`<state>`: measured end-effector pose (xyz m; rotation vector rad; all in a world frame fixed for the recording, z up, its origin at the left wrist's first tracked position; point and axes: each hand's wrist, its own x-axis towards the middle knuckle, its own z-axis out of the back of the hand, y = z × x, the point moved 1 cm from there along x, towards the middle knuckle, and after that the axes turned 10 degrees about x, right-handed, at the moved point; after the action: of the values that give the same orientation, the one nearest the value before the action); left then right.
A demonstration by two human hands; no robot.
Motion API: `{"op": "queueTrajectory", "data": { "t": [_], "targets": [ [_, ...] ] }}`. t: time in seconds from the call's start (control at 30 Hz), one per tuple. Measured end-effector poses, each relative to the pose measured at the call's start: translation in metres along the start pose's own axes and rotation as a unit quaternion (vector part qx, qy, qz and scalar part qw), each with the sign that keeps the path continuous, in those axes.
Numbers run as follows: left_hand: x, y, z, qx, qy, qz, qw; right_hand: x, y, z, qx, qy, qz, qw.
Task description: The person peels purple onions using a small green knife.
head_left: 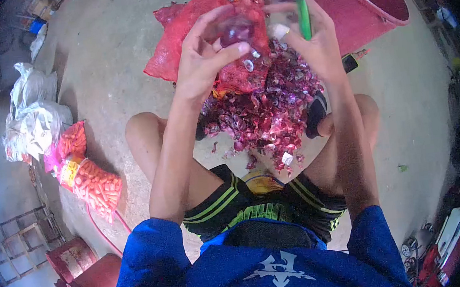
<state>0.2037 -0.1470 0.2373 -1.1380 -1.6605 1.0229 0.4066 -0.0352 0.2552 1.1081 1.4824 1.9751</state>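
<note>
My left hand is curled around a red onion, with the thumb across its near side. In my right hand is a knife with a green handle, standing nearly upright; its blade is hard to make out. Something white is wrapped on a right fingertip. Both hands hang over a pile of onion skins on the floor between my legs. Just beyond my left hand lies a red mesh sack. A pink-red tub lies past my right hand.
Mesh bags of carrots and white sacks stand on the left. Red containers are at the lower left. A phone-like dark object lies right of the skins. Wheeled items sit at the lower right.
</note>
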Motion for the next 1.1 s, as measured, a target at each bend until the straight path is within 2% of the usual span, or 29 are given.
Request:
{"op": "queueTrajectory", "data": {
  "t": [0.03, 0.1, 0.13, 0.27, 0.37, 0.43, 0.47, 0.53, 0.67, 0.73, 0.77, 0.83, 0.87, 0.9, 0.97, 1.0, 1.07, 1.1],
  "targets": [
    [-0.001, 0.001, -0.005, 0.013, 0.009, 0.004, 1.0, -0.002, 0.005, -0.007, 0.0, -0.004, -0.003, 1.0],
    [-0.002, 0.006, -0.009, 0.032, 0.014, 0.002, 0.999, -0.003, 0.015, -0.02, 0.004, -0.029, 0.075, 0.997],
    [-0.002, 0.009, -0.01, 0.052, 0.016, -0.001, 0.999, -0.003, 0.009, -0.022, 0.033, -0.042, 0.083, 0.995],
    [0.002, 0.015, -0.005, 0.085, 0.028, 0.026, 0.996, 0.0, 0.004, -0.016, 0.059, -0.064, 0.061, 0.994],
    [0.001, 0.01, -0.01, 0.041, 0.062, 0.012, 0.997, 0.007, 0.012, -0.011, 0.109, -0.083, 0.08, 0.987],
    [-0.003, 0.007, -0.018, -0.075, 0.048, 0.024, 0.996, 0.005, 0.023, -0.01, 0.144, -0.096, 0.02, 0.985],
    [-0.003, 0.008, -0.018, -0.075, 0.048, 0.025, 0.996, 0.005, 0.019, -0.01, 0.144, -0.096, 0.02, 0.985],
    [0.0, 0.012, -0.016, -0.053, 0.047, 0.031, 0.997, 0.006, 0.01, -0.011, 0.136, -0.085, 0.093, 0.983],
    [0.002, 0.02, -0.013, -0.063, -0.012, 0.071, 0.995, 0.004, 0.003, -0.014, 0.189, -0.072, 0.082, 0.976],
    [0.003, 0.02, -0.014, -0.085, 0.008, 0.037, 0.996, 0.013, 0.0, -0.009, 0.1, -0.132, 0.172, 0.971],
    [0.003, 0.019, -0.014, -0.085, 0.009, 0.037, 0.996, 0.013, 0.004, -0.006, 0.099, -0.132, 0.172, 0.971],
    [0.003, 0.017, -0.012, -0.093, 0.04, 0.024, 0.995, 0.011, 0.011, 0.002, 0.152, -0.229, 0.039, 0.961],
    [0.002, 0.018, -0.01, -0.093, 0.04, 0.024, 0.995, 0.015, -0.007, 0.015, -0.034, -0.218, 0.082, 0.972],
    [0.002, 0.02, -0.007, -0.097, 0.042, 0.03, 0.994, 0.009, -0.027, 0.026, -0.033, -0.218, 0.082, 0.972],
    [0.001, 0.024, -0.001, -0.097, 0.043, 0.035, 0.994, 0.005, -0.029, 0.023, -0.031, -0.133, 0.015, 0.99],
    [0.001, 0.026, 0.003, -0.102, 0.032, 0.044, 0.993, 0.002, -0.03, 0.021, -0.028, -0.133, 0.016, 0.991],
    [0.0, 0.027, 0.008, -0.103, 0.017, 0.052, 0.993, -0.006, -0.018, 0.005, -0.017, -0.011, -0.005, 1.0],
    [0.0, 0.028, 0.009, -0.109, 0.002, 0.057, 0.992, -0.01, -0.012, -0.002, -0.014, -0.009, -0.005, 1.0]
  ]
}}
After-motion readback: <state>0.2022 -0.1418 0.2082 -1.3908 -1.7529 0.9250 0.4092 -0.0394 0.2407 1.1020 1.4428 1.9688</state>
